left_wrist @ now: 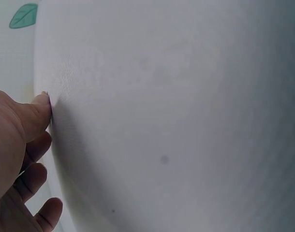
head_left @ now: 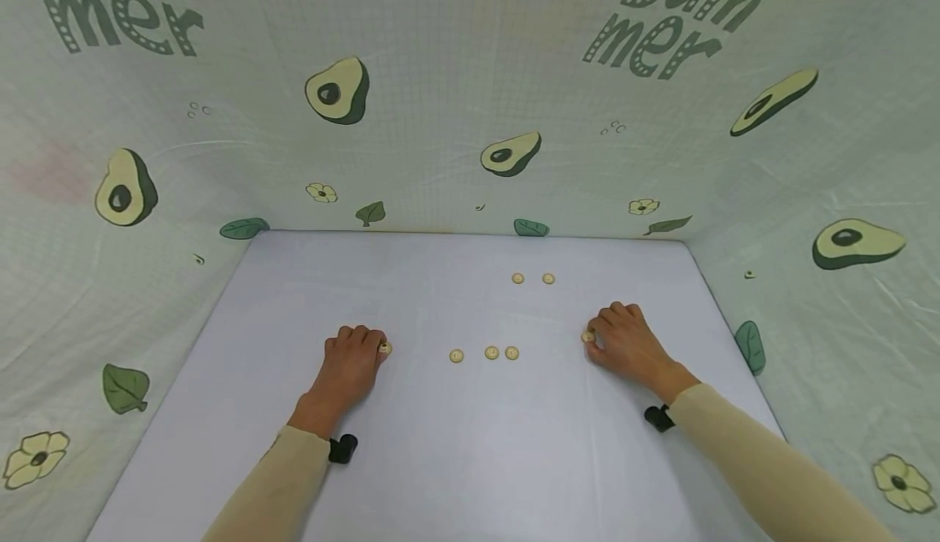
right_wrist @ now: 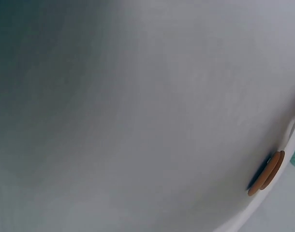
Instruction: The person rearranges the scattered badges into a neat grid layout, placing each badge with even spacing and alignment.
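Note:
On the left of the white table, my left hand (head_left: 352,362) pinches a small round wooden disc (head_left: 385,348) at its thumb side. Farther right, my right hand (head_left: 626,342) pinches another disc (head_left: 587,336) between thumb and fingers. Between the hands lie a single disc (head_left: 456,356) and a close pair, one disc (head_left: 491,353) beside another (head_left: 512,353). The left wrist view shows the left thumb (left_wrist: 37,113) low at the tabletop, the other fingers curled under. Brown discs (right_wrist: 268,174) appear nearly edge-on in the right wrist view.
Two more discs, one (head_left: 517,278) left of the other (head_left: 548,278), lie toward the back of the table (head_left: 441,460). A pale cloth (head_left: 426,101) printed with avocados, leaves and flowers hangs behind and at both sides.

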A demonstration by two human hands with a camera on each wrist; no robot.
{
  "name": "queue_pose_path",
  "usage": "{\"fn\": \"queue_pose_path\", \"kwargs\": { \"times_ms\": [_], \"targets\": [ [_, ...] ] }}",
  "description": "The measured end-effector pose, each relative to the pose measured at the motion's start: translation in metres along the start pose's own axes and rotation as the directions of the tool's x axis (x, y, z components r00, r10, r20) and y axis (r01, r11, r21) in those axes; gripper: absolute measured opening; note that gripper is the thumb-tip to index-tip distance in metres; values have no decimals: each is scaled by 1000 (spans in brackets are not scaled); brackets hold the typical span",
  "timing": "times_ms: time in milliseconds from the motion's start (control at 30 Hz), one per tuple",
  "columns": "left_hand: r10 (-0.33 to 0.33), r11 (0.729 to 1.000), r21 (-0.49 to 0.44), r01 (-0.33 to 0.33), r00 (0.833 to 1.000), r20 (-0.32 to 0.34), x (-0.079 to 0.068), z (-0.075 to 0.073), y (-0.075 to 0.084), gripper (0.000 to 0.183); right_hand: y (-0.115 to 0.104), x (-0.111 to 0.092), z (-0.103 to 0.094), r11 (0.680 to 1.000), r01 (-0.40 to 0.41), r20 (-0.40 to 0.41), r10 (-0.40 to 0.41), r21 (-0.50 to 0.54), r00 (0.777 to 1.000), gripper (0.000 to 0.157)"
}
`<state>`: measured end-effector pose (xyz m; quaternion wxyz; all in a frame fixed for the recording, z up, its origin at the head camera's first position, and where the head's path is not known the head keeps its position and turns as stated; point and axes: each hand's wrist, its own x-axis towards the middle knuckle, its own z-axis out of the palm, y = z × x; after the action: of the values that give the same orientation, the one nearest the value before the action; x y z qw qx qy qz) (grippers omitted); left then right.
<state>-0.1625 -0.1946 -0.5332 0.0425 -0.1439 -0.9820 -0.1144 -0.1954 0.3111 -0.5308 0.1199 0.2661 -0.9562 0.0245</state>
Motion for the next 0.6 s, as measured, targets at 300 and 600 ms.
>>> {"fn": "queue_pose_path", "kwargs": {
  "times_ms": [300, 600],
  "targets": [
    [-12, 1000, 1, 12, 1000, 15, 0, 1, 0, 20, -1, 6, -1, 997, 53, -29, -55, -53, 998, 22],
    [-13, 1000, 9, 13, 1000, 9, 0, 0, 0, 21, -3, 18, -3, 993, 91, -61, -96, -74, 994, 21]
  ]
}}
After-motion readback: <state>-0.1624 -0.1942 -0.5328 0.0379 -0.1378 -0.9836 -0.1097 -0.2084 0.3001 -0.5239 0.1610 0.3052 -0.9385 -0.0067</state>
